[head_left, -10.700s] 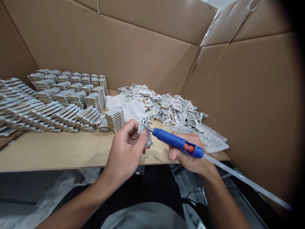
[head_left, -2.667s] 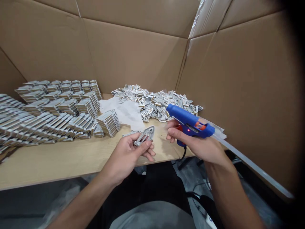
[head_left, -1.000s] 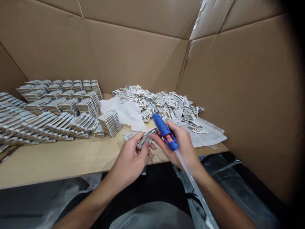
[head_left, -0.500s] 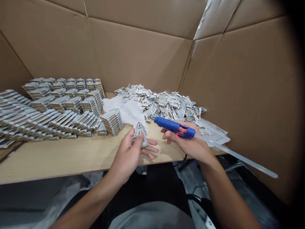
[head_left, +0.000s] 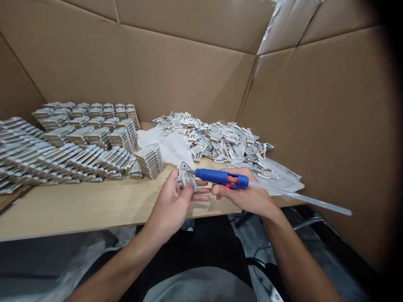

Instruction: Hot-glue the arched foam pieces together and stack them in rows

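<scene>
Between the thumb and fingers of my left hand point(head_left: 174, 199) is a small grey arched window-shaped piece point(head_left: 186, 175), tilted up above the table. My right hand point(head_left: 248, 195) is wrapped round a blue hot glue gun point(head_left: 222, 178) with an orange part and a small red light. A long translucent glue stick point(head_left: 315, 201) sticks out of its back end toward the right. The gun's nozzle points left and is at the upper part of the piece; whether it touches cannot be made out.
Many stacks of similar pieces point(head_left: 99, 136) stand on the left of the wooden table point(head_left: 94, 209), one short stack point(head_left: 148, 161) nearest my left hand. A loose heap of pieces point(head_left: 220, 138) lies on white paper point(head_left: 166, 144) behind my hands. Cardboard walls point(head_left: 189, 71) enclose the back and right.
My right hand has brought the glue gun left and levelled it, so its nozzle is now at the piece. My left hand has tilted the piece slightly and stays in nearly the same place.
</scene>
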A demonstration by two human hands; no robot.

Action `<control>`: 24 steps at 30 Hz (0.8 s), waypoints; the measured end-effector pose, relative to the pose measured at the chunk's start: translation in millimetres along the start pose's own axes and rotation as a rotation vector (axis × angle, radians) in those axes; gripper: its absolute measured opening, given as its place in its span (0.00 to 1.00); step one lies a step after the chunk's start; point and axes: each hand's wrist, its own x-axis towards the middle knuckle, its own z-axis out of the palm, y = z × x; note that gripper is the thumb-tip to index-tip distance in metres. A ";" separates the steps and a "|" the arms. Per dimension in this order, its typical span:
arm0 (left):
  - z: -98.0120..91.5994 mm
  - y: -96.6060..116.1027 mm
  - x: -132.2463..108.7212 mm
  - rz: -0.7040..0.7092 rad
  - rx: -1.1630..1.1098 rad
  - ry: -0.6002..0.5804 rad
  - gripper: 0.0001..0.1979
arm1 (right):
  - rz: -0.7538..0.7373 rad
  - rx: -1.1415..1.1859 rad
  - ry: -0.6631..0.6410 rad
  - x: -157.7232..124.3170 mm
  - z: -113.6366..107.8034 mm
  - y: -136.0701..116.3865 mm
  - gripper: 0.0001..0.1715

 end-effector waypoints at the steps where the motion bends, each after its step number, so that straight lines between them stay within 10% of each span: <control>1: 0.6 0.8 -0.8 0.006 0.004 0.009 0.14 | 0.007 -0.010 0.006 0.0 0.5 0.9 0.21; 24: -4.5 -11.2 3.3 0.110 0.089 -0.034 0.20 | -0.013 -0.131 0.054 -3.0 6.2 -7.3 0.27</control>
